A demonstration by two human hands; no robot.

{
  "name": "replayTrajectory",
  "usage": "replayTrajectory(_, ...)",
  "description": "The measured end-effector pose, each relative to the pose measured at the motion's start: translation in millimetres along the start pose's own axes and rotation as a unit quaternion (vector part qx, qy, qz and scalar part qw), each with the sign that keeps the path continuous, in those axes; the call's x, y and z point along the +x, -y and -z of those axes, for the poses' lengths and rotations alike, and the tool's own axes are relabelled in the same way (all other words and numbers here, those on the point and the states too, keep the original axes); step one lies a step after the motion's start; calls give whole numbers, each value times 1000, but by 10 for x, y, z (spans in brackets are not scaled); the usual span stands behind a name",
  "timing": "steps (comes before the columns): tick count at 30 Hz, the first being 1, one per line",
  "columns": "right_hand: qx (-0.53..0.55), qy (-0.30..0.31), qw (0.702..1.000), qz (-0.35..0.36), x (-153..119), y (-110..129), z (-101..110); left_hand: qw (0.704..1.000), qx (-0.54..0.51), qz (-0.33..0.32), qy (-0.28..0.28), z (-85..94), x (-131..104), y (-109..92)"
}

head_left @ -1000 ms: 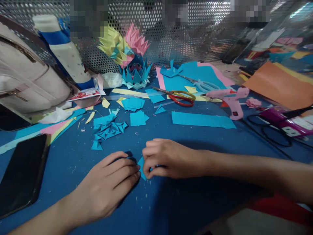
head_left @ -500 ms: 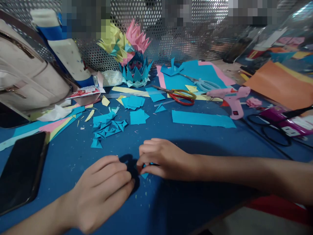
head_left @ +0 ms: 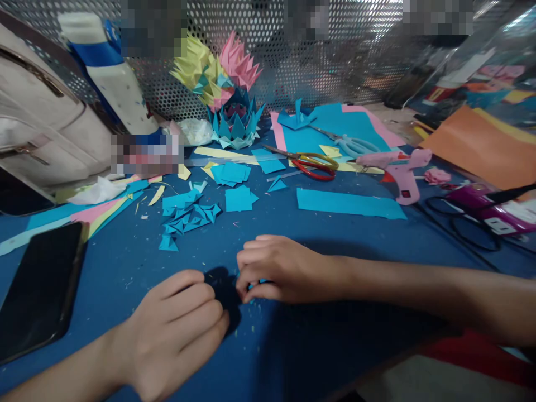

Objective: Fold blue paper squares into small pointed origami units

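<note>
Over the near middle of the blue table, my right hand [head_left: 280, 271] is closed in a pinch on a small piece of blue paper [head_left: 252, 286]. Only slivers of that paper show between the fingers. To its left, my left hand [head_left: 178, 326] is curled with the knuckles up, close to the right fingertips but apart from them. Its thumb and whatever it may hold are hidden underneath. Beyond the hands lie a cluster of small folded blue paper pieces [head_left: 188, 219] and stacked blue paper squares [head_left: 238, 199].
A black phone [head_left: 42, 285] lies at left. Farther back are red-and-yellow-handled scissors [head_left: 314, 164], a blue paper strip [head_left: 349, 205], a pink glue gun [head_left: 408, 173] with its cable, and folded paper flowers [head_left: 237, 120]. A purple power strip [head_left: 494, 209] sits at right.
The blue paper corner that stuck out below my right fingers is now mostly hidden. My left hand has shifted slightly down. The view has tilted a little.
</note>
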State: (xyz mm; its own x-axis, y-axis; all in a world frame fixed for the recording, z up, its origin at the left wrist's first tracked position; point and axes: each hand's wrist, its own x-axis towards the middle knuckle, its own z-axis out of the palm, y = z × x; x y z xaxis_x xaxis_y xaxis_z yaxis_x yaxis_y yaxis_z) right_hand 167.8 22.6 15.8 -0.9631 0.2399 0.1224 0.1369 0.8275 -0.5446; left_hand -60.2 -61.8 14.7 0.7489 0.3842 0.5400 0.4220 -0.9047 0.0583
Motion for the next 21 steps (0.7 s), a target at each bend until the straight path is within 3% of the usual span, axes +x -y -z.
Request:
replayTrajectory(7, 20, 45, 999, 21, -24, 4, 74, 1000, -20, -11, -5, -27, -64, 5)
replayTrajectory(14, 30, -32, 998, -42, 13, -3, -88, 999, -25, -16, -15, 2, -17, 4)
replayTrajectory(21, -18, -72, 994, -81, 86, 26, -163, 999, -29, -22, -7, 7, -17, -6)
